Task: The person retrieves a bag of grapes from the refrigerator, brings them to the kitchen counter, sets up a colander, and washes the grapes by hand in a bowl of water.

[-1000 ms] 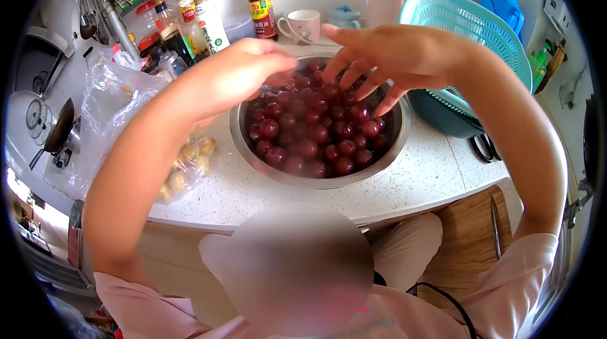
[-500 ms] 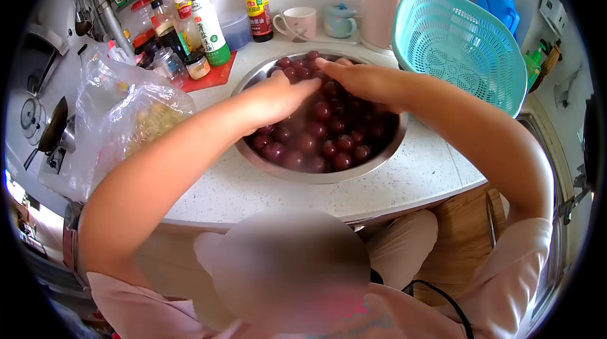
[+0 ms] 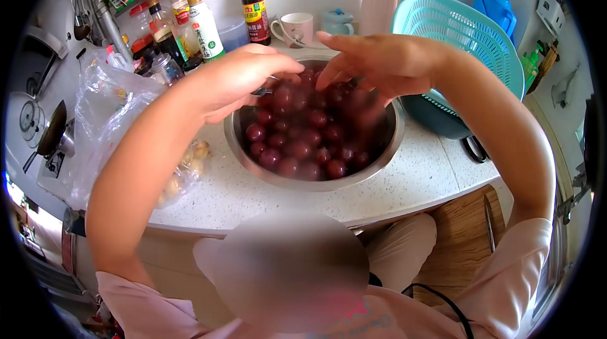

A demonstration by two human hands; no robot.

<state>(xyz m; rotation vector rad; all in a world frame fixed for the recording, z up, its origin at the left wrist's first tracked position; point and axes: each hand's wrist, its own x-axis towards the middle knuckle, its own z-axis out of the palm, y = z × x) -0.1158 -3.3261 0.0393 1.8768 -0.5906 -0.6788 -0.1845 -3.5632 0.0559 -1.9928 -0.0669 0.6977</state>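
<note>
Dark red round fruits [image 3: 310, 133] fill much of a wide metal bowl [image 3: 303, 185] on the speckled white counter [image 3: 404, 178]. Above the bowl's left back part is my left hand [image 3: 246, 76], fingers apart and curved inward, with no fruit in its grasp that I can make out. My right hand [image 3: 379, 64] hovers over the right back part of the bowl, its fingers spread and pointing down to the left. Some fruits between and below the hands are blurred, as if moving.
A turquoise basket [image 3: 458, 42] leans at the back right. Behind the bowl stand a sauce bottle [image 3: 256, 13], a mug [image 3: 295, 28] and a pink kettle [image 3: 378, 2]. Plastic bags [image 3: 104, 124] lie at the left. A knife [image 3: 489, 222] rests on a wooden board [image 3: 458, 238] lower right.
Half a second ago both hands were low in the bowl among the fruits. They have since risen and moved apart, and several fruits have shifted.
</note>
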